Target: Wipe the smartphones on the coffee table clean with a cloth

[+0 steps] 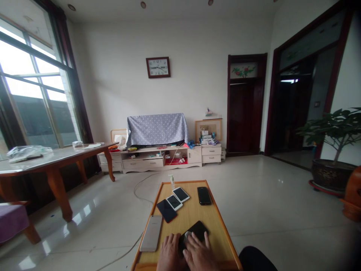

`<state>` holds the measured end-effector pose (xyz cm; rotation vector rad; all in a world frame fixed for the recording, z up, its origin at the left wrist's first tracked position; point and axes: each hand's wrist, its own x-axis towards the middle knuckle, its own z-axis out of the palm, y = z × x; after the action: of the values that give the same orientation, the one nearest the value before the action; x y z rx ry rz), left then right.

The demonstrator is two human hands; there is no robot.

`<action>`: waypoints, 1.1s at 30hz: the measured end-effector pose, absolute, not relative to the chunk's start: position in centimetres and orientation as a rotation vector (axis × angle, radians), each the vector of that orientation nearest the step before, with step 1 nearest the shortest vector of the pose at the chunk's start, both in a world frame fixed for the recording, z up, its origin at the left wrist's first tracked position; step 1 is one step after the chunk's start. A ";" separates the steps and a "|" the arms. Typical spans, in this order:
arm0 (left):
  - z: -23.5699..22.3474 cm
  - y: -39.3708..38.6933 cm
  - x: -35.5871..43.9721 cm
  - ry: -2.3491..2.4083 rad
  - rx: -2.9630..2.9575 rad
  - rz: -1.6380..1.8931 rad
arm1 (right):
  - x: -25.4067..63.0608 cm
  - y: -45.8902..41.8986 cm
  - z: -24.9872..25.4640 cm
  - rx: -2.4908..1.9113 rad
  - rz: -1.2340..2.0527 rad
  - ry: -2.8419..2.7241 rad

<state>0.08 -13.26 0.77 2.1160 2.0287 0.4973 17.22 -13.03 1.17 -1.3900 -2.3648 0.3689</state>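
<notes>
Bare wood is giving the left hand (169,254) and right hand (200,256) a free path forward along the low table (186,214), between the silver phone (151,233) and the table's right rim (222,233). The white phones (180,194) and black phone (204,195) are blocking the way further on. Open floor (267,210) is stretching beyond the rim, past a dark-clothed leg (255,259).

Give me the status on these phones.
Done: nothing visibly finished; silver phone, two white phones, red-edged dark phone and far black phone lie on the wooden tray. In hand: left hand and right hand cover a near black phone. Left: those five, untouched by either hand.
</notes>
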 end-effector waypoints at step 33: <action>-0.3 -12.8 -0.7 2.078 2.085 0.302 | 15.1 -12.7 -1.1 -1.468 0.277 -2.331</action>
<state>-0.71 -12.83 -0.29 2.0849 2.0780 0.3020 15.13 -12.65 -1.09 -1.4682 -2.3305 0.2770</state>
